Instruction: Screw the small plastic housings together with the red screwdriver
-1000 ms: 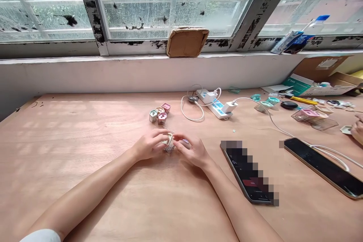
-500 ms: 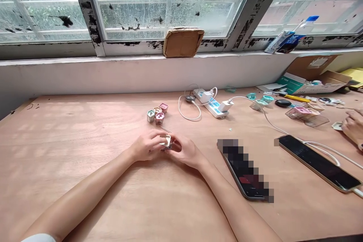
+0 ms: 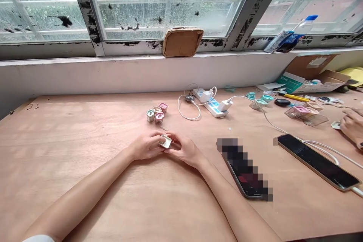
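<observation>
Left hand (image 3: 146,146) and right hand (image 3: 185,151): both narrowly closed, fingers curled inward, holding between them a small off-white square plastic housing (image 3: 166,142). Position of housing: at the meeting point of the hands, low over the pale wooden worktop (image 3: 70,166); contact with the surface not determinable.

Progress: one housing in hand. Directly ahead of the hands, four small cube-shaped housings with teal, cream and pink faces (image 3: 155,114), grouped closely and untouched by either hand. Just ahead of the hands, one thin metal pin (image 3: 163,128), loose on the worktop. Completion of any piece not determinable from this view.

Containers: far to the right of the hands, a clear plastic tray (image 3: 306,117) holding pink and cream pieces. Beyond it, an open brown cardboard carton (image 3: 317,79) with small parts inside, contents indistinct. Beside the tray, a co-worker's hand (image 3: 352,126), near a small pale piece (image 3: 336,124).
</observation>
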A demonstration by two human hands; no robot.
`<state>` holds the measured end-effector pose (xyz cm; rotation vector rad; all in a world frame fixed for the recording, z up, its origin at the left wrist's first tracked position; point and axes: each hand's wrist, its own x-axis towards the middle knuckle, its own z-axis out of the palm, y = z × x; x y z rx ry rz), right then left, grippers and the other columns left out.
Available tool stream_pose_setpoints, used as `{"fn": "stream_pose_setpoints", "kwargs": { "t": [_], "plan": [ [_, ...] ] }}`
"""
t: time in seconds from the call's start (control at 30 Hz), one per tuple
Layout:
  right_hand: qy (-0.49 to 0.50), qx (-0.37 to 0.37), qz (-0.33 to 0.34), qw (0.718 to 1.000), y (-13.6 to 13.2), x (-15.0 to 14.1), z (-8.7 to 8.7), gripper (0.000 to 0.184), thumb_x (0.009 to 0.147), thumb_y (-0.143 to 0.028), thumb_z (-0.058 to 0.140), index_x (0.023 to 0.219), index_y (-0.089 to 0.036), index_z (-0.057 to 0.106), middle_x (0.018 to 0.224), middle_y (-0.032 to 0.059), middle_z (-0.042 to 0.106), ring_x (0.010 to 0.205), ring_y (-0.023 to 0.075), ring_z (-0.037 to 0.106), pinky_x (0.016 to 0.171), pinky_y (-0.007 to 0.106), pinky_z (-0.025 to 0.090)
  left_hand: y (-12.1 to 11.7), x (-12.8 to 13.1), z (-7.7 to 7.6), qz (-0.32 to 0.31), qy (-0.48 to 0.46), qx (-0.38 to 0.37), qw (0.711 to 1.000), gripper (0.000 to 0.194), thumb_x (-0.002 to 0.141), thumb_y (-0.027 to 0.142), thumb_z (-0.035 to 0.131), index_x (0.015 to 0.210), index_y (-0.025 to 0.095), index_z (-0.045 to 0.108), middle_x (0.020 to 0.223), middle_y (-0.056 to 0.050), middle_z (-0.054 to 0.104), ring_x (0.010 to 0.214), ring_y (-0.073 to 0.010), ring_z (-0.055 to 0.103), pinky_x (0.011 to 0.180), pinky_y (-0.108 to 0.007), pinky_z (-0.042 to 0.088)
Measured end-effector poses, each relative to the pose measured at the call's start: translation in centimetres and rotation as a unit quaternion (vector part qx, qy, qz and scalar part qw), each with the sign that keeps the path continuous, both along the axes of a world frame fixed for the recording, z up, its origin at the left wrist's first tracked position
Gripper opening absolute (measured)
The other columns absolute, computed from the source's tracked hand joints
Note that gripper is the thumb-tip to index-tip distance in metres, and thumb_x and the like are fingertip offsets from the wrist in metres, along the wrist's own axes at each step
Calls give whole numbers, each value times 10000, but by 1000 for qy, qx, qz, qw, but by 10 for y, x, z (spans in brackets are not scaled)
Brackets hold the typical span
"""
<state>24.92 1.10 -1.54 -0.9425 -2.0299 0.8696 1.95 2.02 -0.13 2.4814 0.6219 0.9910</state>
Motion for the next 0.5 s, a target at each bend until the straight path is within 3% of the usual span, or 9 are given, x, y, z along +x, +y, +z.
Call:
{"fn": "stream_pose_setpoints", "kwargs": {
  "t": [0.17, 0.3, 0.5],
  "plan": [
    [3, 55, -77, 995, 2, 7, 0, 481, 827, -375, 769, 1256, -265, 583, 1011, 43, 730, 899, 214, 715, 789, 356, 602, 2, -4, -1, 60, 30, 19, 998, 202, 912, 266, 667, 1104, 202, 666, 1145, -110, 676, 987, -203, 695, 855, -291, 572],
    [23, 125, -169, 977, 9, 19, 2, 321, 880, -419, 719, 1138, -244, 641, 953, 48, 735, 816, 209, 717, 793, 375, 599, 12, -15, -1, 168, 53, 39, 984, 213, 850, 210, 687, 1062, 212, 668, 1074, -80, 687, 929, -205, 689, 805, -295, 552],
    [-3, 118, -220, 968, 20, 32, -6, 228, 893, -428, 685, 992, -222, 673, 903, 58, 719, 792, 221, 703, 735, 369, 582, 29, -38, -1, 325, 102, 11, 940, 209, 854, 287, 698, 1050, 230, 656, 1065, -51, 692, 906, -215, 683, 738, -297, 525]
  ]
}}
